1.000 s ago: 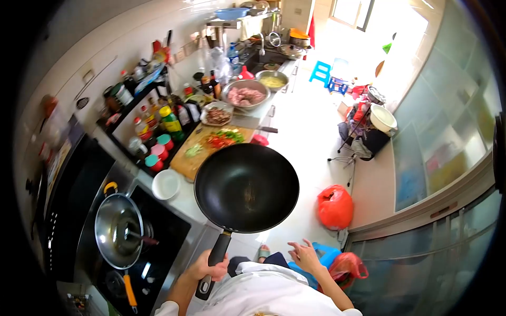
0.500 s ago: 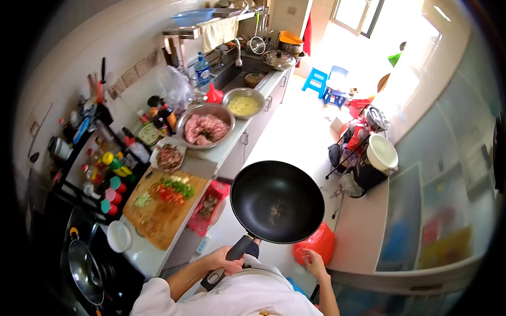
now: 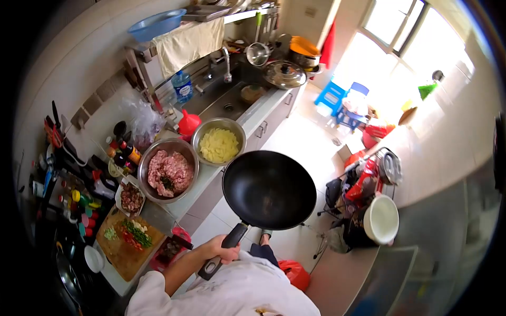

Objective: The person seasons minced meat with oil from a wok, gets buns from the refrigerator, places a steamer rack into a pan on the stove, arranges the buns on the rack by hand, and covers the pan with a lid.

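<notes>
My left hand (image 3: 223, 249) is wrapped round the dark handle of a black wok (image 3: 270, 190), held out in front of my body. The wok's inside faces up towards me, with only faint marks on its bottom. My right hand is out of view. On the counter to the left of the wok stands a steel bowl of minced meat (image 3: 178, 171) with a dark patch of seasoning on it. Beside it a second steel bowl holds pale yellow shredded food (image 3: 219, 146). The sink (image 3: 210, 109), with its tap (image 3: 227, 71), lies beyond the bowls.
A chopping board (image 3: 126, 263) bears chopped red and green vegetables. Near it are a dish of dark meat (image 3: 131, 197), bottles and a stove pan (image 3: 68, 276). A lidded pot (image 3: 285, 75) sits past the sink. A trolley with a white bucket (image 3: 381, 220) and red bag (image 3: 295, 274) are right.
My view has shifted forward towards the sink, and the wok has come along in my left hand. My right hand has dropped out of view. The specks in the wok show less now.
</notes>
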### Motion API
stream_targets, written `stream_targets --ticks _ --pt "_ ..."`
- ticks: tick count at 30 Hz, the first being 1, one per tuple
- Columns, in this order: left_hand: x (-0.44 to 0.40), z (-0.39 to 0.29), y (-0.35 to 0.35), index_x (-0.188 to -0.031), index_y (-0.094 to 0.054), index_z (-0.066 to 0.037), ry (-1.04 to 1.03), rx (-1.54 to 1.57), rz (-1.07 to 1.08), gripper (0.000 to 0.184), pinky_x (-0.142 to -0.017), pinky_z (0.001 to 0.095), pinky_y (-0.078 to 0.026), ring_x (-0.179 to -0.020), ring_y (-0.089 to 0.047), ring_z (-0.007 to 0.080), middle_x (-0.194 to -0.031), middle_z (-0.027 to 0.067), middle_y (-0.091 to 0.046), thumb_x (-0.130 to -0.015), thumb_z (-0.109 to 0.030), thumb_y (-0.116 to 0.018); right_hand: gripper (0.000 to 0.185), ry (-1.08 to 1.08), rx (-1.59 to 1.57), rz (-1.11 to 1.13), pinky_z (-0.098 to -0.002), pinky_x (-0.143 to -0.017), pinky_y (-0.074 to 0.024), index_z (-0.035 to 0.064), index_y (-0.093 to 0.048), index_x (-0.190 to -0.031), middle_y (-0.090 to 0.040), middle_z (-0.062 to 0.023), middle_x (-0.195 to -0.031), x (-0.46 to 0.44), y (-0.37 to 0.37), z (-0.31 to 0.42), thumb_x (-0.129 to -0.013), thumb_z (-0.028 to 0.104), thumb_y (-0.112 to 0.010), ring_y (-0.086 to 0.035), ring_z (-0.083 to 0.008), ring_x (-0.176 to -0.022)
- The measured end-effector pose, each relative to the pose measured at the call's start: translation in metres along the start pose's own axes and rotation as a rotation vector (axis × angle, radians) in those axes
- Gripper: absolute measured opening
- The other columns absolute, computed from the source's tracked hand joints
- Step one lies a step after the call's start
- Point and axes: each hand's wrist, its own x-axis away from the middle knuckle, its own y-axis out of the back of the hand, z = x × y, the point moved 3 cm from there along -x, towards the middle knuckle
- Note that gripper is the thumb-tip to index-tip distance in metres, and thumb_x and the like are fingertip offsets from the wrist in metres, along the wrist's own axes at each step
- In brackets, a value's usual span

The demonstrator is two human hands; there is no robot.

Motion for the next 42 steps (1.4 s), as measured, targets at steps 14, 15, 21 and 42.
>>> stream_targets --ticks 14,15,21,42 --pt "-0.163 -0.17 -0.003 -0.1 -0.041 -0.002 -0.308 0.267 -0.261 0.035 -0.047 0.0208 -0.034 -0.05 -0.038 0.0056 -0.071 -0.0002 -0.044 -0.074 -0.002 -0.065 0.033 1.171 0.227 -0.506 -0.0406 -0.059 -0.0463 0.0077 -0.061 -0.098 -0.066 -0.009 -0.069 -0.339 0.451 0.608 -0.075 -0.004 -0.039 -0.061 -0.0289 -0.066" --pt "-0.172 -0.182 0.004 -0.1 -0.042 -0.002 -0.318 0.263 -0.271 0.035 -0.047 0.0204 -0.034 -0.05 -0.038 0.0052 -0.071 -0.0005 -0.044 -0.074 -0.001 -0.065 0.037 1.212 0.225 -0.545 -0.0401 -0.058 -0.0451 0.008 -0.061 -0.099 -0.066 -0.0087 -0.068 -0.336 0.459 0.649 -0.074 -0.007 -0.038 -0.059 -0.0286 -0.062" --pt "-0.228 -0.246 0.071 -0.095 -0.04 -0.003 -0.425 0.411 -0.232 0.031 -0.048 0.0185 -0.036 -0.053 -0.039 0.0039 -0.066 -0.0015 -0.041 -0.077 -0.002 -0.065 0.042 1.327 0.055 -0.477 -0.0315 -0.05 -0.0406 0.0061 -0.06 -0.103 -0.065 -0.0071 -0.066 -0.297 0.477 0.816 -0.073 -0.012 -0.037 -0.051 -0.0194 -0.049" --pt "-0.364 -0.348 0.155 -0.092 -0.047 -0.003 -0.686 0.601 -0.66 0.03 -0.048 0.0244 -0.041 -0.053 -0.049 0.0117 -0.068 0.0048 -0.05 -0.07 -0.001 -0.068 0.046 1.179 0.16 1.07 -0.0323 -0.103 -0.0334 0.0038 -0.044 -0.133 -0.049 -0.0085 -0.133 -0.412 0.219 1.368 -0.097 0.033 -0.042 -0.043 -0.0192 -0.125"
